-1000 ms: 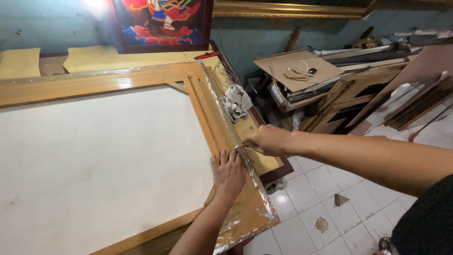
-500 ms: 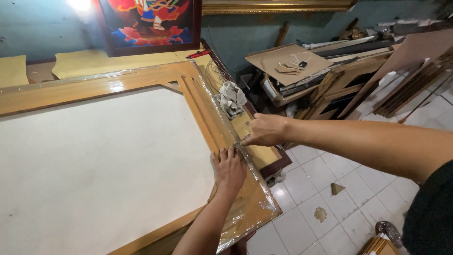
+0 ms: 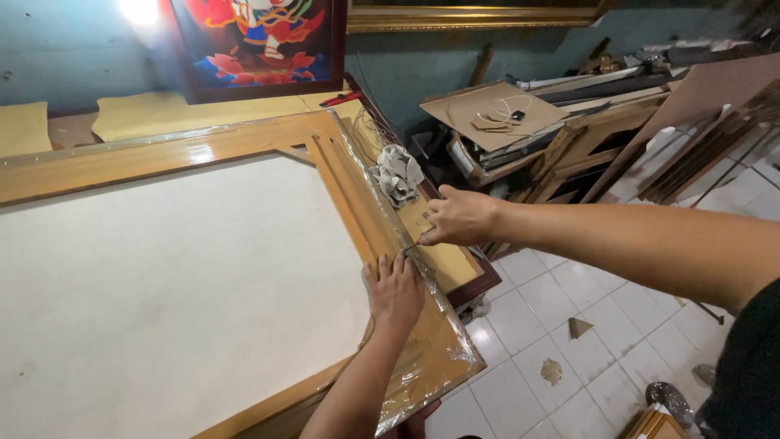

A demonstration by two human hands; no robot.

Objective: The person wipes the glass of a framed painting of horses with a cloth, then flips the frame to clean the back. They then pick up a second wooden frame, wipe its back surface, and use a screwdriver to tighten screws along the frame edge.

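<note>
Frame (image 3: 357, 211) rail runs from upper centre to lower right; left hand (image 3: 396, 291) presses flat, fingers spread; right hand (image 3: 459, 218) pinches a small tool (image 3: 413, 242) just above it.

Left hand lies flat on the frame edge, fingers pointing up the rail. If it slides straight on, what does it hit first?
Probably the right hand, which pinches a small thin tool at the plastic wrap just beyond the left hand's fingertips. Past that lies the crumpled grey rag on the wooden frame, though depth is hard to judge.
</note>
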